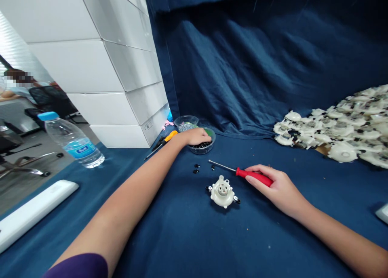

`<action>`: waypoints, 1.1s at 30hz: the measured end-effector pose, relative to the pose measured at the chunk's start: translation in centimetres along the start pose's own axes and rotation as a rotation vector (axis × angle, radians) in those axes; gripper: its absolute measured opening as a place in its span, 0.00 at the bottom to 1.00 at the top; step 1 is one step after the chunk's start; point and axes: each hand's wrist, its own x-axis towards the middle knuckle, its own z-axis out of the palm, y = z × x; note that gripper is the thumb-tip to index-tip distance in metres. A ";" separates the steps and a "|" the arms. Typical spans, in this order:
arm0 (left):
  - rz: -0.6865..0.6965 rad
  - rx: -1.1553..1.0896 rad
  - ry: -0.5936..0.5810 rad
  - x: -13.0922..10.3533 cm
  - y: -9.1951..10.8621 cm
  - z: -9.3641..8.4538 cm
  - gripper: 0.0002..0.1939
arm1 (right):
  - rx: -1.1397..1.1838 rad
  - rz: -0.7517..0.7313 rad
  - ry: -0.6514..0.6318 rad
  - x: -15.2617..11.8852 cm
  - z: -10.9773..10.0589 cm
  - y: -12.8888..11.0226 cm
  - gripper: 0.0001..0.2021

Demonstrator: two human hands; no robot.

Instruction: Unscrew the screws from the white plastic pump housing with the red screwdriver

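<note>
My left hand reaches into a clear round tub of small black parts; its fingers are bent down and closed, and whatever they hold is hidden. In my right hand is a screwdriver with a red handle, its metal shaft pointing left. Below the shaft lies a cream-coloured plastic pump-like housing with a round metal centre and small black pieces at two sides. A few loose black parts rest on the cloth near the screwdriver's tip.
A second clear tub holds small metal pieces. Beside it lie yellow-and-black tools. White boxes and a water bottle stand left, near a long white object. Cream housings are heaped at right. A person sits in the background.
</note>
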 end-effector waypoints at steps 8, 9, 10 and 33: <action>0.077 -0.049 0.073 0.0 0.0 0.0 0.16 | 0.003 0.003 -0.011 0.2 -0.1 0.3 0.15; 0.088 -0.057 0.083 -0.1 0.1 -0.1 0.16 | 0.003 0.003 -0.012 0.2 -0.1 0.3 0.15; 0.099 -0.067 0.093 -0.1 0.3 -0.1 0.16 | 0.003 0.002 -0.014 0.2 -0.1 0.3 0.15; 0.003 -0.069 -0.076 -0.6 1.0 -1.7 0.22 | -0.002 -0.021 -0.048 0.0 -0.5 -0.7 0.14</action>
